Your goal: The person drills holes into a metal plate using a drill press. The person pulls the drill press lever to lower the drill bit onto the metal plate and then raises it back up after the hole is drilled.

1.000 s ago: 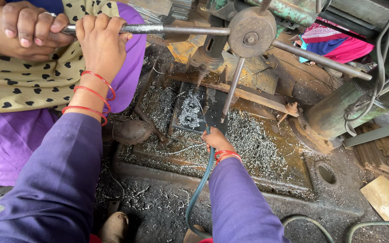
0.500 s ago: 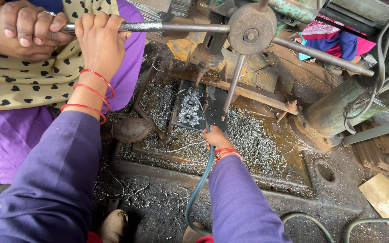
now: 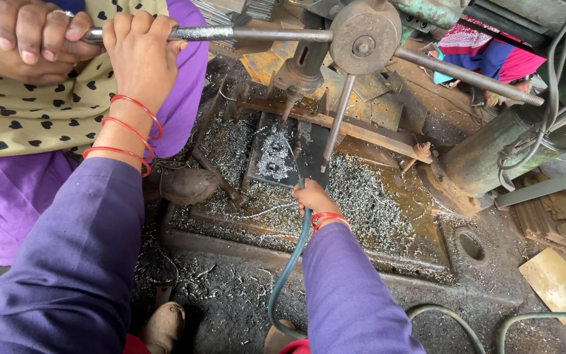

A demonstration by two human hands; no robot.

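My left hand (image 3: 140,56), red bangles on its wrist, grips a steel lever bar (image 3: 244,33) of a drill press at upper left. The bar runs right into a round hub (image 3: 365,36). Another person's hands (image 3: 24,39) hold the same bar's left end. My right hand (image 3: 314,198) holds the end of a green hose (image 3: 291,262) against a dark metal plate (image 3: 276,154) lying on the machine bed. The drill spindle (image 3: 298,75) stands above that plate, which is covered with metal shavings.
Shavings cover the machine bed (image 3: 375,210) and the floor. A second lever (image 3: 466,75) sticks out right of the hub. A green machine column (image 3: 492,157) with cables stands at right. The other person's spotted yellow and purple clothing (image 3: 27,118) fills the left. My feet (image 3: 165,328) are below.
The view has shifted slightly; my right hand has edged up toward the plate with the hose. My left hand stays on the lever bar.
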